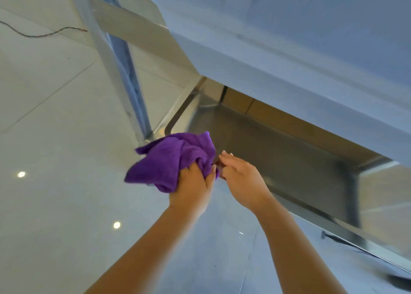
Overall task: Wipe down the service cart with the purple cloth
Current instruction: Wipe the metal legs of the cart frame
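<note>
While the purple cloth point(171, 160) sits bunched at the near corner of the lower shelf point(278, 151), the left hand point(192, 185) has it clamped in a closed fist, and loose folds spill out to the left over the shelf's rim. That wadded grip looks chosen to make a thick pad for pushing into the corner where the upright post point(124, 71) meets the tray. The right hand point(241, 175) holds nothing; its fingers are gently curled and half open, tips right against the cloth's edge, maybe about to tuck or regather a fold, though whether they actually pinch fabric is hard to tell. Both forearms reach forward and downward from the bottom of the view, wrists nearly straight, hands side by side and almost touching. Above them looms the upper shelf point(289, 38) of the service cart, so this pass looks aimed at the lower level. Pale floor tiles point(55, 116) show behind.
</note>
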